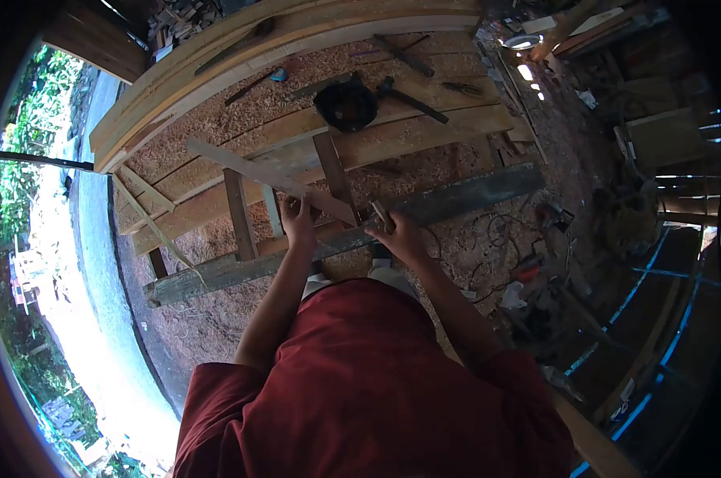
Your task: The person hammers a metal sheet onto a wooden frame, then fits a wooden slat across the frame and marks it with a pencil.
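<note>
A thin, pale wooden strip (253, 169) lies slanted in front of me, across short dark crosspieces between the bench planks and a grey beam. My left hand (298, 221) is closed on its lower edge, thumb and fingers pinching the wood. At the strip's right end, my right hand (402, 237) is closed around a short, light-brown wooden piece (382, 213), perhaps a tool handle; its lower part is hidden by the fingers. The long grey beam (472, 191) runs just under both hands.
Wood shavings cover the planked bench (464, 123). On it are a black bowl-like container (345, 104), a hammer (414, 102), pliers (461, 88) and a tool with a blue end (278, 75). A thick timber (241, 68) borders the far side. Cords and clutter lie at right.
</note>
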Demonstrator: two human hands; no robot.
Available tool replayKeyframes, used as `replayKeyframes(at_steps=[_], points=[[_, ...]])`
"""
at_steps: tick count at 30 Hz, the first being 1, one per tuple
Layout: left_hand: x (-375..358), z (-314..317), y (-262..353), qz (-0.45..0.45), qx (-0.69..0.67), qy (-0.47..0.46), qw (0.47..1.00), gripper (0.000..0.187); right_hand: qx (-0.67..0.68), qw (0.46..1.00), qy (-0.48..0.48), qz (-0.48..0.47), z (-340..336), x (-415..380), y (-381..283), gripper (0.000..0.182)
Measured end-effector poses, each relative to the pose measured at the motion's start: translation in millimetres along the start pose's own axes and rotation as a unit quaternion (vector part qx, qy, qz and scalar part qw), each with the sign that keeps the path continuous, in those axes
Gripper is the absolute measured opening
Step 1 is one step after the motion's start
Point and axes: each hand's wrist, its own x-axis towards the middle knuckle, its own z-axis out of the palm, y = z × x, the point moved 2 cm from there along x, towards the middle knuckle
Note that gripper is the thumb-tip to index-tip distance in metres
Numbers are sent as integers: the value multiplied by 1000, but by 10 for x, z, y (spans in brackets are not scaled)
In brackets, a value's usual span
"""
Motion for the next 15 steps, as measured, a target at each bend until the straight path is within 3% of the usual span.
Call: replayKeyframes(at_steps=[15], points=[[-23, 8, -34, -5, 17, -9, 1000, 24, 68, 997, 1, -22, 191, 159, -67, 54]])
